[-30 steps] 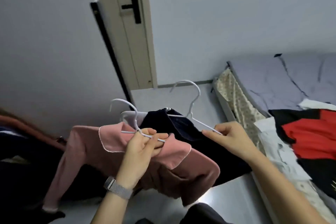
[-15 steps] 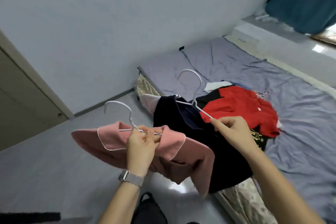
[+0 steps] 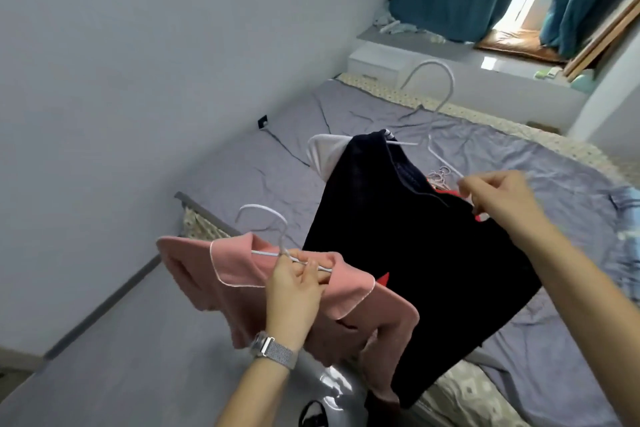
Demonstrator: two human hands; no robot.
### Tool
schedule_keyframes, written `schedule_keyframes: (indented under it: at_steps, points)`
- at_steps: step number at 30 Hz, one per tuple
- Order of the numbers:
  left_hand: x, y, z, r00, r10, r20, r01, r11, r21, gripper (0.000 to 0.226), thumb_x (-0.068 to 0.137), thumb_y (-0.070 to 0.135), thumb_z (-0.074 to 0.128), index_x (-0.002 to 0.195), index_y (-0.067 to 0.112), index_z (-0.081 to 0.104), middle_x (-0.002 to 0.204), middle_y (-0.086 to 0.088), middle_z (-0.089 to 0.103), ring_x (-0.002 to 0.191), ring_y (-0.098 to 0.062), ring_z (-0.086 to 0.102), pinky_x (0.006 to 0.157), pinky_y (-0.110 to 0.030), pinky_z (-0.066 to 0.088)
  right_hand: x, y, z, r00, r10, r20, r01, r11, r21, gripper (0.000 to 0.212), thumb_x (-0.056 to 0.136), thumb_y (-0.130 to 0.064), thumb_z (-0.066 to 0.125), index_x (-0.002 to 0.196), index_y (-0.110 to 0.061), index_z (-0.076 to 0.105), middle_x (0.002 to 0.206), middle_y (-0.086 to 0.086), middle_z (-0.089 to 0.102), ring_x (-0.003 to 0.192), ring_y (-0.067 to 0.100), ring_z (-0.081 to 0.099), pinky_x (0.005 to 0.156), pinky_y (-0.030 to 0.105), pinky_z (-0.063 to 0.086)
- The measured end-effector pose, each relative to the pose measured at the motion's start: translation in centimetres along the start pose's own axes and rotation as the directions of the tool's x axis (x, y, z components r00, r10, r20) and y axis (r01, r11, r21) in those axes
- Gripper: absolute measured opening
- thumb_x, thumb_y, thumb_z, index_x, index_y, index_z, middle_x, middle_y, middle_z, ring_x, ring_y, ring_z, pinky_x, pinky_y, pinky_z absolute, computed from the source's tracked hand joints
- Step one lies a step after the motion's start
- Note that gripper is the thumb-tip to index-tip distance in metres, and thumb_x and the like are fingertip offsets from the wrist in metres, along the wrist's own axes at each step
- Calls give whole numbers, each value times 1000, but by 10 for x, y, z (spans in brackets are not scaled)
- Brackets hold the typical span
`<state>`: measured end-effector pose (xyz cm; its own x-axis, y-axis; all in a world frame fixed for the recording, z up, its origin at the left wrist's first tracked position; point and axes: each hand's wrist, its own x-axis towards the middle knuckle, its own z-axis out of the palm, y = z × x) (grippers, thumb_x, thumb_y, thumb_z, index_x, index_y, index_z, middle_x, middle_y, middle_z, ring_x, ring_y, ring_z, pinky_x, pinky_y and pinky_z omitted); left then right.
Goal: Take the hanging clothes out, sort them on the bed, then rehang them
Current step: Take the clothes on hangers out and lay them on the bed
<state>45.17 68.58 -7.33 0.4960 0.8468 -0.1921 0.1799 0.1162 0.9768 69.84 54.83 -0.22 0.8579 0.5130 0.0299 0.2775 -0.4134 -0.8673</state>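
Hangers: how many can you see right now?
2 clearly: a white hanger carrying the pink top in the left hand, and another white hanger carrying the dark garment in the right hand. More may be hidden behind the clothes.

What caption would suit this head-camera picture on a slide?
Left hand holds a pink garment on a hanger, right hand a dark garment, both over the bed.

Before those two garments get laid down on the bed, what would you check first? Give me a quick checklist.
1. Left hand grips the pink top's hanger: ok.
2. Right hand pinches the dark garment's hanger: ok.
3. Pink top seated on its hanger: ok.
4. Dark garment seated: not ok, hangs off one side.
5. Free room on the bed: ok, bare sheet beyond.
6. What lies under the dark garment: cannot tell.
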Motion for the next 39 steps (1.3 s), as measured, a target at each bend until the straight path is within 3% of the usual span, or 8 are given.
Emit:
schedule_keyframes:
  at_steps: [8, 19, 21, 24, 26, 31, 34, 39]
  points:
    - [82, 19, 68, 999, 14, 30, -16, 997, 75, 7, 93, 4, 48, 92, 10, 47, 76, -5, 72, 74, -18, 72, 69, -35, 58, 136, -6, -43, 986, -95, -134, 69, 980, -187, 31, 75, -29, 54, 54, -6, 56, 51, 7, 43, 53, 19, 46, 58, 29, 40]
    - [143, 23, 183, 995, -96, 11, 94, 991, 96, 16, 93, 0, 47, 106, -10, 45, 70, -8, 73, 64, -20, 71, 55, -26, 56, 304, 150, -45, 998, -10, 60, 35, 902, -430, 33, 74, -34, 52, 53, -11, 43, 54, 8, 38, 54, 19, 42, 53, 33, 31]
    - [154, 21, 205, 994, -103, 24, 100, 988, 119, 25, 93, 0, 47, 114, -13, 42, 68, -6, 73, 65, -20, 71, 60, -31, 57, 345, 167, -54, 982, 82, 169, 2, 896, -444, 17, 74, -28, 58, 73, -12, 54, 70, 8, 53, 71, 22, 53, 65, 31, 38]
    - [164, 16, 233, 992, -120, 49, 113, 986, 121, 25, 93, -3, 47, 116, -8, 43, 68, -3, 72, 68, -19, 72, 53, -25, 55, 389, 200, -59, 928, 268, 260, -45, 773, -632, 76, 67, -27, 70, 134, -16, 34, 125, 15, 45, 121, 35, 42, 98, 38, 36]
    - [166, 15, 247, 987, -152, 57, 146, 984, 104, 7, 92, -4, 48, 97, 0, 49, 65, -5, 71, 69, -18, 71, 50, -20, 53, 391, 210, -47, 929, 239, 283, 32, 709, -704, 91, 68, -29, 70, 145, -19, 21, 143, 16, 31, 134, 36, 28, 110, 40, 25]
    - [173, 18, 272, 988, -155, 29, 148, 974, 173, 6, 91, -1, 50, 87, 3, 48, 72, -10, 72, 62, -9, 69, 49, -17, 51, 282, 194, -6, 755, 13, 656, 2, 1000, -23, 47, 87, -18, 66, 129, -24, 46, 129, 1, 54, 117, 5, 51, 106, 26, 38]
    - [184, 16, 284, 993, -119, -3, 116, 961, 250, 11, 92, 2, 50, 83, 7, 46, 66, 1, 71, 67, -15, 70, 55, -23, 53, 204, 185, -11, 619, -58, 783, 52, 998, 33, 48, 84, -37, 67, 127, -30, 48, 121, -15, 56, 107, -5, 54, 95, 14, 42]
    - [183, 33, 318, 989, -90, 116, 66, 979, 195, 12, 93, 2, 46, 86, 11, 46, 78, -9, 73, 70, -17, 71, 64, -30, 55, 169, 202, -19, 902, -106, 418, 136, 990, -44, 9, 88, -51, 39, 87, -45, 46, 81, -25, 58, 76, -4, 56, 68, 23, 42]
